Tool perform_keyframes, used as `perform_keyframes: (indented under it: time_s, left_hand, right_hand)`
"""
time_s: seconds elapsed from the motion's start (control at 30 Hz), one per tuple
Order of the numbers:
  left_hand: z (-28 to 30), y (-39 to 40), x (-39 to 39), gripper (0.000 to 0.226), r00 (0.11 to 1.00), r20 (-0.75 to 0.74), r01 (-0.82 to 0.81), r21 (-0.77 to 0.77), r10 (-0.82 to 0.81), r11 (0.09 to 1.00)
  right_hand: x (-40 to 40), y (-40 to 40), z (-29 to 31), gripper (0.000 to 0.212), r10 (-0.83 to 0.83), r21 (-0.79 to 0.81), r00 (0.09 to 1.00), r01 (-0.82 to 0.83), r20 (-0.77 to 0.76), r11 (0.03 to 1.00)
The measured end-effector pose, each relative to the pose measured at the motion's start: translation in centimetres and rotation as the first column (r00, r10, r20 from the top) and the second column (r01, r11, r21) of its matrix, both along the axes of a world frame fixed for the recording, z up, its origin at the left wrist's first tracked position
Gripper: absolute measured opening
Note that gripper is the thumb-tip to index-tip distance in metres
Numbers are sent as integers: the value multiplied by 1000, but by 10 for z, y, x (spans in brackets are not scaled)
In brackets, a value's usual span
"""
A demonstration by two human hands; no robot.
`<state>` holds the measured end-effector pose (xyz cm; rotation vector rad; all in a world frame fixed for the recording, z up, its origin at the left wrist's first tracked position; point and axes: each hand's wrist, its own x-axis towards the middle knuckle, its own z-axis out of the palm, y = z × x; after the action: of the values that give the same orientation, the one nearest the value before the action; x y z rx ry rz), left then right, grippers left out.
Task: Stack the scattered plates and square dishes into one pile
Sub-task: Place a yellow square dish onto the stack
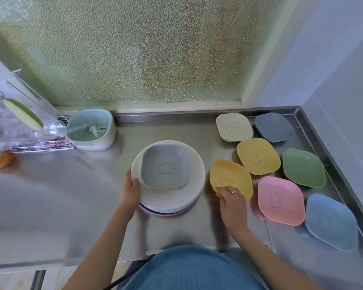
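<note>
Yellow square dish [231, 176], nearest the pile, is under grip: right hand [232, 203] pinches its near edge, fingers on top of the rim, ring visible on one finger. Dish sits tilted, near corner lifted w/ the hand. Left hand [131, 190] clasps the left rim of the plate pile [170, 197], thumb on top, fingers wrapped round the edge.

Pile: several round white plates, a lilac one at bottom, grey square dish [165, 169] w/ bear emblem nested on top, centre of the steel counter [50, 195].

Loose dishes right of pile, all on counter: second yellow dish [258, 156] just behind the held one; pink dish [280, 200] just beside it to the right; light blue dish [331, 221] beyond pink, near front right edge; green dish [303, 168] behind pink; beige dish [234, 127] and dark blue dish [274, 127] at back by the frosted window [134, 49].

Left rear: mint strainer basket [90, 128] beside a wire rack [40, 145].
</note>
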<state>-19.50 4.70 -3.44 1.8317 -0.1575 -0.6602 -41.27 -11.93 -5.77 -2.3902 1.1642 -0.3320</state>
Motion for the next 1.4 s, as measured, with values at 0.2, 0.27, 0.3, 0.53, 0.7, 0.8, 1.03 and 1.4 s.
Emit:
perform_keyframes:
  time_s: [0.2,0.27,0.3,0.53,0.7,0.8,1.03,1.4]
  left_hand:
    - [0,5,4,51,998,15,58,19,-58,998]
    - [-3,9,7,52,996,14,86,21,-87,996]
    - [-4,10,8,52,994,21,103,23,-103,994]
    - [-6,17,15,53,988,-24,152,-21,-152,988]
    - [-5,20,27,59,984,-65,165,7,-164,986]
    - [-3,20,37,55,979,-61,194,-2,-194,981]
    - [-11,12,49,38,957,-222,157,-144,-186,977]
    - [-52,-20,20,58,938,-214,248,-137,-273,959]
  right_hand:
    - [54,23,43,23,80,-214,928,-1,364,977]
    - [81,39,59,26,205,-293,901,-93,383,952]
    - [94,47,64,27,272,-326,893,-153,358,933]
    - [140,84,48,29,406,-332,914,-383,-2,862]
    - [133,94,40,22,359,-268,923,-385,-140,883]
    - [131,92,48,36,396,-165,914,-406,-91,899]
    - [128,56,54,54,-25,156,997,14,67,988]
    - [95,17,50,67,-150,436,985,98,87,895]
